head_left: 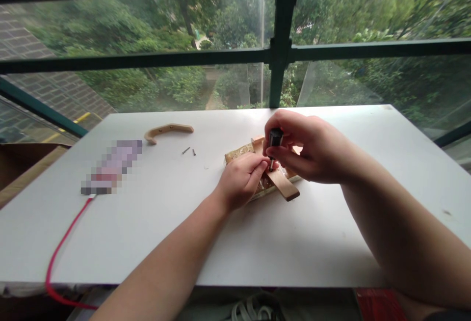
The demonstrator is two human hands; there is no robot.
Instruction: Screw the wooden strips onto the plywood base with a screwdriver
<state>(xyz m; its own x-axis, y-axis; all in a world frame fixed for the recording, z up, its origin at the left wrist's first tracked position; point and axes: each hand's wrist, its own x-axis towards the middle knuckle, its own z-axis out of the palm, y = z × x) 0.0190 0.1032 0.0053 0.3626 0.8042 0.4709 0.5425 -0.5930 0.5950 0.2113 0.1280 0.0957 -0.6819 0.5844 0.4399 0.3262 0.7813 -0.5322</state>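
My right hand [301, 144] is closed around the black handle of a screwdriver [275, 137], which points down. Its metal shaft meets a light curved wooden piece [283, 185], where the tip is hidden by fingers. With thumb and fingers pressed together, my left hand [241, 178] grips the wooden piece beside the screwdriver's tip. Under both hands lies a flat, brownish board-like thing [237, 154] with a shiny, clear wrapping, mostly covered by my hands. A second curved wooden piece [171, 128] with small dark holes rests on the table to the left. Two screws [189, 151] lie near it.
The white table [147, 242] stands against a window with a dark green frame [281, 31]. At the left lies a blurred-out device [117, 166] with a red cable [61, 250] hanging over the front edge. A brown box [33, 169] stands beyond the table's left edge.
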